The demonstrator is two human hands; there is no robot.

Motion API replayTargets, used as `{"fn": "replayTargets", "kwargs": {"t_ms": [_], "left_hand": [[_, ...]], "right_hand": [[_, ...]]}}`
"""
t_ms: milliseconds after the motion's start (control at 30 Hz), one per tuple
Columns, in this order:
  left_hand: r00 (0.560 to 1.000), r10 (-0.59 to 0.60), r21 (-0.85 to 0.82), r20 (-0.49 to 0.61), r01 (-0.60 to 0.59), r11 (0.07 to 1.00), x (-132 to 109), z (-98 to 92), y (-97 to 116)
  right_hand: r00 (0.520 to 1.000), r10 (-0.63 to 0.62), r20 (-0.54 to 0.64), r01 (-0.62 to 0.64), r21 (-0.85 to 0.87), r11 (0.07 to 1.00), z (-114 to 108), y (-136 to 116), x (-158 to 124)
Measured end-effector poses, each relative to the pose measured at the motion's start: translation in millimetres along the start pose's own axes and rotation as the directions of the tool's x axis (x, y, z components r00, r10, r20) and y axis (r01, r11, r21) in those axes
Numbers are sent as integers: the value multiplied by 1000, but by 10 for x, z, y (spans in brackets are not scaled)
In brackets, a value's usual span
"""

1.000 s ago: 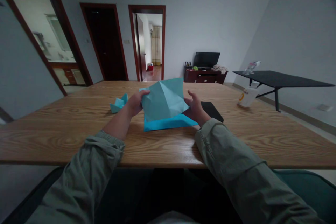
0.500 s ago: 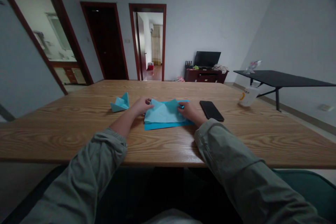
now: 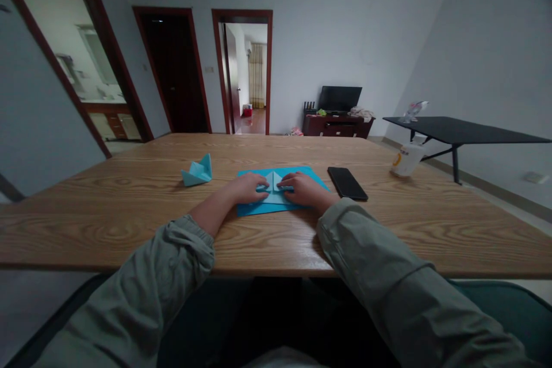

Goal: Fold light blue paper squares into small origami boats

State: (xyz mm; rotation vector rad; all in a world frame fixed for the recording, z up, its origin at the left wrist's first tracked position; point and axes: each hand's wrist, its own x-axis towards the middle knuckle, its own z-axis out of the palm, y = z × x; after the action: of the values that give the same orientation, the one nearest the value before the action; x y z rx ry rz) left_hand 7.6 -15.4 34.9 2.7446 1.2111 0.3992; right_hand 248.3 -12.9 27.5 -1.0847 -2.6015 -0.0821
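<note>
A light blue folded paper (image 3: 274,196) lies flat on a darker blue paper sheet (image 3: 254,209), its centre crease pointing away from me. My left hand (image 3: 250,188) and my right hand (image 3: 304,190) press on it from either side, their fingertips meeting near the crease and hiding part of the fold. Left of my left hand stands a small blue origami boat (image 3: 197,171). Right of my right hand lies a black smartphone (image 3: 347,183). Both sleeves are grey-green and pushed up the forearms.
The paper lies on a long wooden table (image 3: 129,230). A white plastic cup (image 3: 407,159) stands near its far right side. Beyond are a black side table (image 3: 457,130), a low cabinet with a monitor (image 3: 340,99), and several doorways.
The light blue paper has come down from my raised hands and lies flat on the darker sheet, folded narrower. My hands have moved inward and press on it.
</note>
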Motion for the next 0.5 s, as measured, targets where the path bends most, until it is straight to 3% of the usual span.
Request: {"fn": "replayTargets", "kwargs": {"t_ms": [200,500], "left_hand": [[997,12,30,76,-15,999,-36,-45,109],[993,-35,54,113,29,998,-38,-3,113]], "right_hand": [[998,-51,45,49,46,998,-6,-65,0],[984,115,133,-136,163,977,-62,-158,-12]]}}
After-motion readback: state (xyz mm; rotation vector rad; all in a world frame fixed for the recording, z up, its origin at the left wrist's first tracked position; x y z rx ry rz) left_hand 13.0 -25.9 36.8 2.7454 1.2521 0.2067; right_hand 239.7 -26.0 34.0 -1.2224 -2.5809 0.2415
